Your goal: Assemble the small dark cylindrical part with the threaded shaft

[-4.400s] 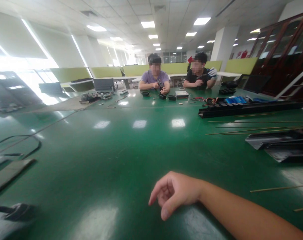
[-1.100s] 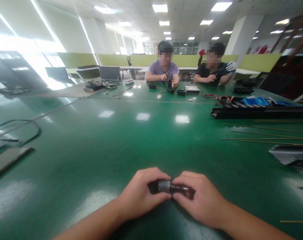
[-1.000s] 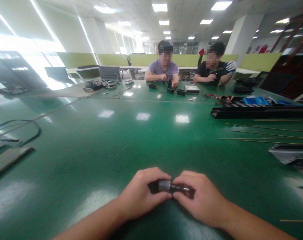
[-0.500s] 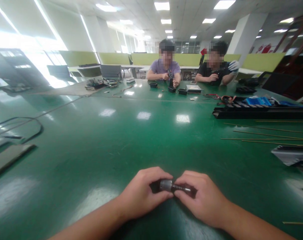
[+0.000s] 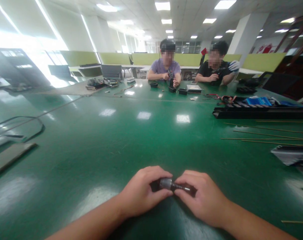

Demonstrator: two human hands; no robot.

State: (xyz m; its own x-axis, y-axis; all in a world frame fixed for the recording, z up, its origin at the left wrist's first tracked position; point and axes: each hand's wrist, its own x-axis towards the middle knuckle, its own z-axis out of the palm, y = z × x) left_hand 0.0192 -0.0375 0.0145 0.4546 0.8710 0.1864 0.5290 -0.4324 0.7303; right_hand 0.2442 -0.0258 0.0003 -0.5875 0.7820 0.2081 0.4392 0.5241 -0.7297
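Low over the near part of the green table, a small grey metal cylinder with a thin stepped shaft lies roughly level between my two hands. My left hand pinches the thick cylinder end between thumb and fingers. From the other side, my right hand has its thumb and fingertips closed around the thin shaft, and the bright shaft tip shows between them. The fingertips of both hands nearly meet at the middle of the part. My fingers cover some of its surface.
Across the green table sit two people, with small black trays before them. Thin brass-coloured rods and a long black channel lie at the right. A flat board rests at the left edge.
The metal part's cylinder end has risen very slightly, so its shaft slopes a little more. Both hands keep the same grip and nearly the same place.
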